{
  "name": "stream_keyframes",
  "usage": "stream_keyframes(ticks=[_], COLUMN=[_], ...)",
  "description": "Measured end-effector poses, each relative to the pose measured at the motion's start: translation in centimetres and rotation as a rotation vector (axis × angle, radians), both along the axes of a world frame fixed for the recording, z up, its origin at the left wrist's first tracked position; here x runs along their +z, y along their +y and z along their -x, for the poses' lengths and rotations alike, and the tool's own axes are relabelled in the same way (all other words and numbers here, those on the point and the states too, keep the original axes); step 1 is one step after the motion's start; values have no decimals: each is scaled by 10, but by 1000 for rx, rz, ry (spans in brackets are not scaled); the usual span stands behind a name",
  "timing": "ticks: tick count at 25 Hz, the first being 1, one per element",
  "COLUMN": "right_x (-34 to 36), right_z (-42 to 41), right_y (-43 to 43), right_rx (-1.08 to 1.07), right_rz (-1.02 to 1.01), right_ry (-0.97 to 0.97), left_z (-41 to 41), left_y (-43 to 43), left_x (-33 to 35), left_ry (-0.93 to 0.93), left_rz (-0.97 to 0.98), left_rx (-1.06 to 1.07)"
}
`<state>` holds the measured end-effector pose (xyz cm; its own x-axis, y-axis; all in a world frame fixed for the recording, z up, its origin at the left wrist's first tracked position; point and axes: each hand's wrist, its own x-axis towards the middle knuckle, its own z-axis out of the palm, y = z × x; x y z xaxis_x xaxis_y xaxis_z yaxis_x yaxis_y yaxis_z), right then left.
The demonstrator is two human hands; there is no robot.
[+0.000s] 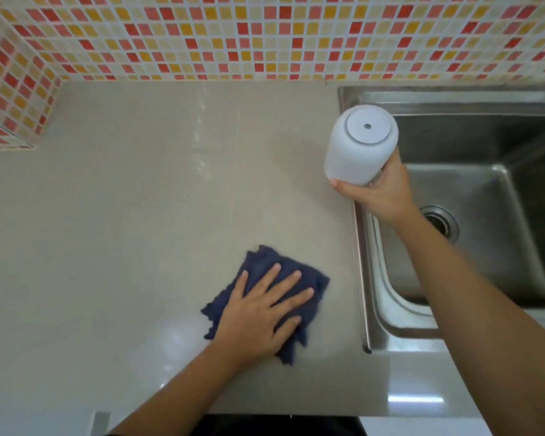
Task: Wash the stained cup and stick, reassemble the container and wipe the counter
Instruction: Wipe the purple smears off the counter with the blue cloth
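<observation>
A white container [357, 144] with a round lid that has a small hole in its middle is held up above the counter's right edge, beside the sink. My right hand [379, 190] grips it around its lower part. A dark blue cloth [266, 265] lies crumpled on the beige counter [123, 215] near the front. My left hand [261, 313] lies flat on the cloth with its fingers spread, pressing it down. No stick is in view.
A steel sink [485, 199] with a round drain [439, 223] fills the right side; its raised rim runs along the counter's edge. A mosaic tile wall [265, 36] closes off the back and the left corner.
</observation>
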<state>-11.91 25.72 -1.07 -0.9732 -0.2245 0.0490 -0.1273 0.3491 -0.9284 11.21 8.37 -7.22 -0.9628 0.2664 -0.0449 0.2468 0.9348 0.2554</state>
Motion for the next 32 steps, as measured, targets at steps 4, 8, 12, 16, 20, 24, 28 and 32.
stream_keyframes(ticks=[4, 8, 12, 16, 20, 24, 28, 32], right_x=[3, 4, -2, -7, -7, -3, 2, 1], right_z=[-7, -13, -13, -6, 2, 8, 14, 21], right_y=[12, 23, 15, 2, -4, -1, 0, -10], right_rx=[-39, -21, -43, -29, -33, -26, -66, -54], right_rz=[28, 33, 56, 89, 107, 84, 47, 27], right_ry=[14, 80, 51, 15, 51, 112, 110, 83], left_z=[155, 204, 53, 57, 211, 244, 95, 52], left_y=[-47, -25, -18, -109, -127, -54, -42, -156], left_x=[8, 16, 10, 15, 11, 4, -1, 4], left_ry=[-31, -190, -30, -92, -102, -47, 68, 104], left_rz=[41, 20, 41, 198, 123, 92, 68, 129], left_rx=[388, 359, 125, 457, 590, 201, -85, 145])
